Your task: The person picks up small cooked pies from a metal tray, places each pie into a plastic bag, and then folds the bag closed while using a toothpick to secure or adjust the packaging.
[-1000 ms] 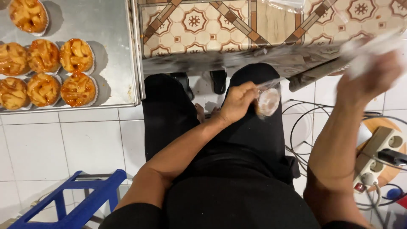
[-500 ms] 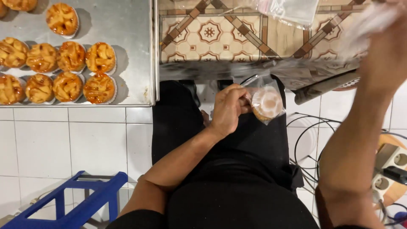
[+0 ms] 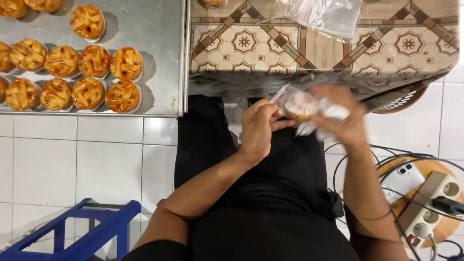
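Both hands are working together at frame centre, just below the desk (image 3: 377,63) edge, over the lap. Left hand (image 3: 258,128) is pinching the near edge of a clear plastic bag (image 3: 290,94) with fingers curled, thumb side toward the bag. Right hand (image 3: 345,118) is wrapping around the far side of the same bag, fingers clenched on the film; it's motion-blurred, so exact finger placement is unclear. Inside the bag a small round pastry (image 3: 300,107) is sitting between the two hands, touching both through the film.

Handling judgement: the pastry is looking light and fragile, with a crumbly crust and a glazed top, likely sticky. Squeezing would crush it. Best hold is under the base or on the paper cup, not on the top. The bag is thin, soft and slippery, so gripping it at the open edge looks right.

Surroundings: a metal tray (image 3: 159,58) is lying in the upper left of the frame, carrying rows of similar glazed tarts (image 3: 123,96) in white cups. More clear bags (image 3: 333,17) are lying on the patterned desk at top centre-right. A power strip (image 3: 430,205) and a phone (image 3: 403,181) are resting on a round wooden stool at lower right, with cables looping over the tiled floor. A blue frame (image 3: 92,232) is showing at lower left.
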